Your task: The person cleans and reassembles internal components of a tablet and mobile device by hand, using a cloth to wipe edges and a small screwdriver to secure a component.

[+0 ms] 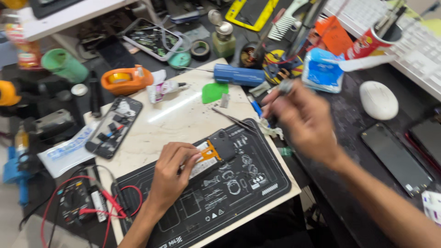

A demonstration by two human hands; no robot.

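An opened phone point(215, 151) with an orange flex part lies on a black repair mat point(239, 188). My left hand point(172, 177) rests on the phone's lower end, fingers pressing it down. Raised over the mat's right edge, my right hand point(303, 119) is blurred and pinches a thin dark tool point(279, 92) between its fingers. Metal tweezers point(234, 120) lie on the pale slab point(179, 115) just above the phone. A green pick point(214, 93) sits further back.
A second opened phone point(114, 126) lies at the slab's left. An orange tape dispenser point(126, 79), blue tool point(239, 75), white mouse point(378, 99), keyboard point(413, 41), dark phone point(396, 158) and a multimeter with red leads point(82, 202) crowd around.
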